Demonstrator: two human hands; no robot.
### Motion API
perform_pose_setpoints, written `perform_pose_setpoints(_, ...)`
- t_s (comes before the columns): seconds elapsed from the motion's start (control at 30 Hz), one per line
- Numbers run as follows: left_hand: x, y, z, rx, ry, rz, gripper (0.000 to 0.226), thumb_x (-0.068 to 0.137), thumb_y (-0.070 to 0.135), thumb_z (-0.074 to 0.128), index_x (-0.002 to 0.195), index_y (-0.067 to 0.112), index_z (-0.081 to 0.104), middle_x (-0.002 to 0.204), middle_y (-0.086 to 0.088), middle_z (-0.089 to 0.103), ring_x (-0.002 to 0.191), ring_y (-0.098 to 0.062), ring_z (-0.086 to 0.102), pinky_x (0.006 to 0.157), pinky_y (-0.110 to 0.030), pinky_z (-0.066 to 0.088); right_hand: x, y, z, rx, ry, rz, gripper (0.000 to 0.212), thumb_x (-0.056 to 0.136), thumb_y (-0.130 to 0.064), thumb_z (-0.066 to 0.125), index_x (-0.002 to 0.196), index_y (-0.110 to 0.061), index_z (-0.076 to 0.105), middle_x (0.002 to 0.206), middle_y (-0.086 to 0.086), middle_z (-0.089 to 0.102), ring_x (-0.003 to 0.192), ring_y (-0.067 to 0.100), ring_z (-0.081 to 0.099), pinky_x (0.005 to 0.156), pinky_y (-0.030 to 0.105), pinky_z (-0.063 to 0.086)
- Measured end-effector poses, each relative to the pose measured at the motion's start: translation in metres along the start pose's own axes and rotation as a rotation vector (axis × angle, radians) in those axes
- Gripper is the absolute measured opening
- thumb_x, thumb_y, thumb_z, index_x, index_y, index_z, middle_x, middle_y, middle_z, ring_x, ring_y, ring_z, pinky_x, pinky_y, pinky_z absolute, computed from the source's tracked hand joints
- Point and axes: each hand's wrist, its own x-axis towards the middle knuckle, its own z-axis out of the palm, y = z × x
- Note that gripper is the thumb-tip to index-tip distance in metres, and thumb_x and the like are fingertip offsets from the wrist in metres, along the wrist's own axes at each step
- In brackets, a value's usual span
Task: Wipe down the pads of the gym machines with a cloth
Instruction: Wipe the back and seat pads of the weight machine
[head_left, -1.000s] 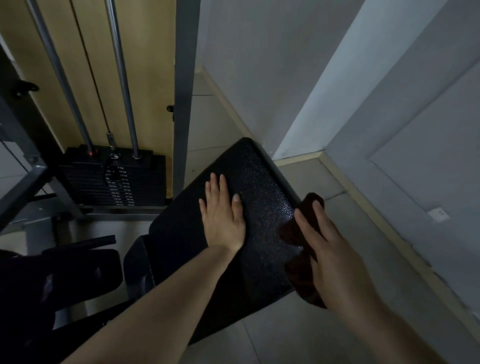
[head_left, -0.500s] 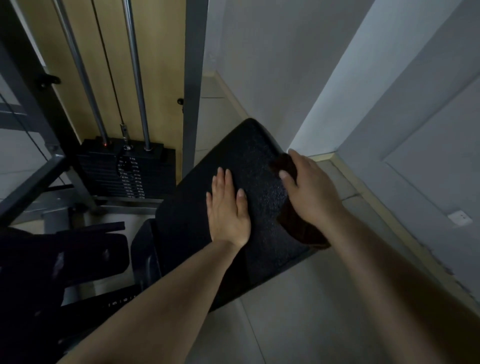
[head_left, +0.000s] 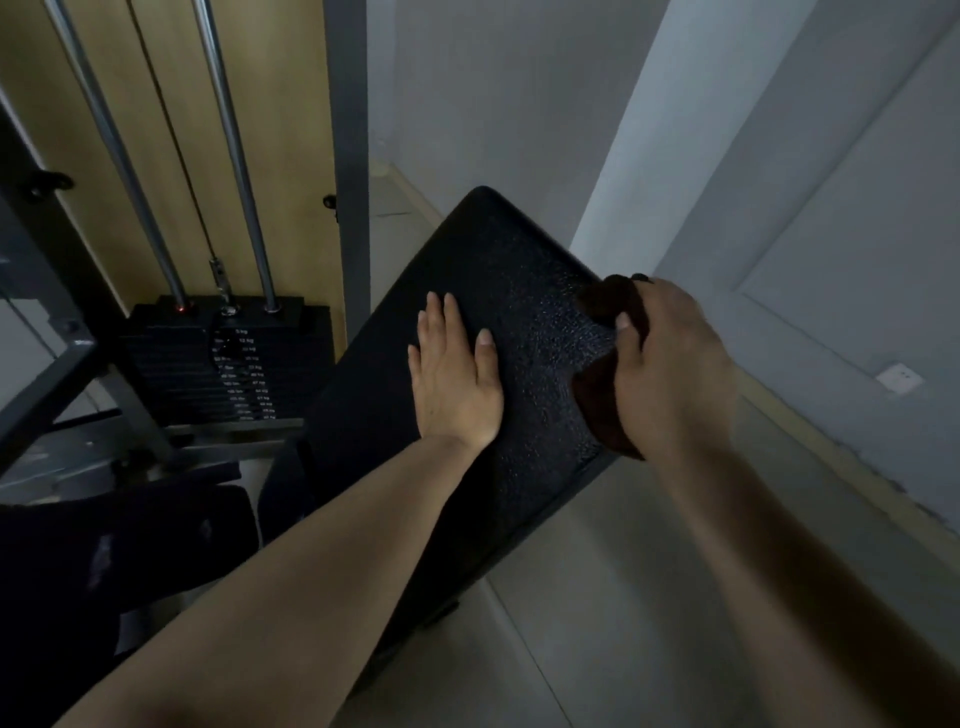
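A black textured pad (head_left: 498, 270) of a gym machine slants across the middle of the view. My left hand (head_left: 454, 384) lies flat on it, fingers together, holding nothing. My right hand (head_left: 670, 374) grips a dark brown cloth (head_left: 597, 405) and presses it against the pad's right edge; the cloth bunches out above and below my fingers. The pad surface beside the cloth glistens.
A black weight stack (head_left: 228, 364) with two steel guide rods (head_left: 228, 156) stands at the left behind a grey upright post (head_left: 348, 156). A second dark pad (head_left: 119, 545) sits at lower left. Grey walls and a skirting board (head_left: 831, 457) close in on the right.
My right hand with the cloth slid up along the pad's right edge from the lower corner, then came back down a little. My left hand stayed flat on the pad.
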Motion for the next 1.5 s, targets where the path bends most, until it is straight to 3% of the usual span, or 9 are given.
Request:
perform_pose_setpoints(0.13,-0.001,-0.009,0.0,0.03,-0.015,0.077,0.059,0.102,0.042,0.019,0.153,0.016,0.001,0.161,0.0,-0.005,0.147,-0.013,-0.007,0.119,-0.036,-0.004,-0.033,0.006,0.018,0.122,0.234,0.011,0.04,0.093,-0.016,0.041,0.13,-0.01,0.055,0.144,0.015,0.04,0.134,0.038,0.035,0.111,0.026,0.021)
perform_pose_setpoints(0.23,0.0,-0.014,0.001,0.032,-0.003,0.117,0.06,0.102,0.043,0.018,0.153,0.015,0.002,0.161,-0.002,-0.004,0.147,-0.015,-0.007,0.118,-0.035,-0.005,-0.064,-0.001,0.038,0.237,0.347,0.046,0.046,0.091,-0.005,0.049,0.136,-0.012,0.05,0.156,0.011,0.018,0.144,0.041,0.01,0.115,0.014,-0.002)
perform_pose_setpoints(0.57,0.008,-0.021,0.006,0.0,0.036,0.162,0.06,0.102,0.041,0.023,0.153,0.013,0.007,0.161,-0.006,0.0,0.147,-0.019,-0.002,0.118,-0.039,-0.002,-0.166,-0.032,0.119,0.321,0.385,-0.013,0.059,0.085,-0.021,0.037,0.144,-0.025,0.038,0.16,-0.01,-0.006,0.148,0.024,-0.009,0.118,0.02,-0.002)
perform_pose_setpoints(0.73,0.004,-0.045,-0.002,-0.015,-0.026,0.351,0.058,0.103,0.039,0.025,0.152,0.013,0.006,0.161,-0.006,-0.002,0.147,-0.019,-0.004,0.116,-0.032,-0.004,-0.228,-0.042,0.163,0.246,0.358,-0.082,0.06,0.085,-0.024,0.037,0.144,-0.03,0.032,0.161,-0.007,-0.004,0.148,0.028,-0.005,0.114,0.042,0.007)
perform_pose_setpoints(0.93,-0.021,-0.103,-0.014,0.037,-0.081,0.579,0.057,0.104,0.039,0.025,0.152,0.017,0.007,0.161,0.0,-0.004,0.146,-0.013,-0.006,0.112,-0.027,-0.008,-0.263,-0.042,0.192,0.247,0.368,-0.179,0.056,0.087,-0.023,0.04,0.143,-0.024,0.035,0.161,-0.01,-0.003,0.148,0.027,-0.006,0.118,0.032,0.004)
perform_pose_setpoints(1.03,-0.027,-0.113,-0.015,0.039,-0.095,0.596,0.057,0.103,0.04,0.025,0.152,0.018,0.007,0.161,0.002,-0.003,0.146,-0.011,-0.006,0.113,-0.029,-0.008,-0.225,-0.037,0.165,0.286,0.421,-0.186,0.049,0.091,-0.016,0.043,0.14,-0.014,0.043,0.16,-0.006,0.004,0.148,0.025,-0.007,0.118,0.024,-0.002)
perform_pose_setpoints(1.13,-0.029,-0.114,-0.014,0.048,-0.086,0.602,0.06,0.101,0.045,0.022,0.153,0.019,0.007,0.161,0.003,-0.002,0.146,-0.01,-0.005,0.116,-0.032,-0.006,-0.163,-0.024,0.126,0.24,0.505,-0.174,0.044,0.091,-0.004,0.052,0.135,-0.003,0.05,0.156,0.013,0.021,0.146,0.038,0.002,0.119,0.025,-0.002)
perform_pose_setpoints(1.27,-0.031,-0.115,-0.011,0.023,-0.065,0.597,0.055,0.104,0.038,0.024,0.153,0.017,0.009,0.161,0.003,0.001,0.146,-0.01,-0.003,0.115,-0.03,-0.005,-0.103,-0.013,0.092,0.172,0.549,-0.145,0.039,0.09,-0.005,0.052,0.129,0.0,0.057,0.152,0.019,0.03,0.142,0.047,0.01,0.116,0.021,-0.004)
perform_pose_setpoints(1.5,-0.03,-0.116,-0.011,-0.001,-0.044,0.616,0.053,0.104,0.037,0.026,0.152,0.018,0.012,0.16,0.005,0.004,0.146,-0.009,-0.001,0.114,-0.029,-0.004,-0.183,-0.036,0.14,0.268,0.528,-0.126,0.044,0.089,-0.002,0.049,0.133,-0.003,0.053,0.156,0.011,0.022,0.147,0.033,0.004,0.119,0.022,-0.001)
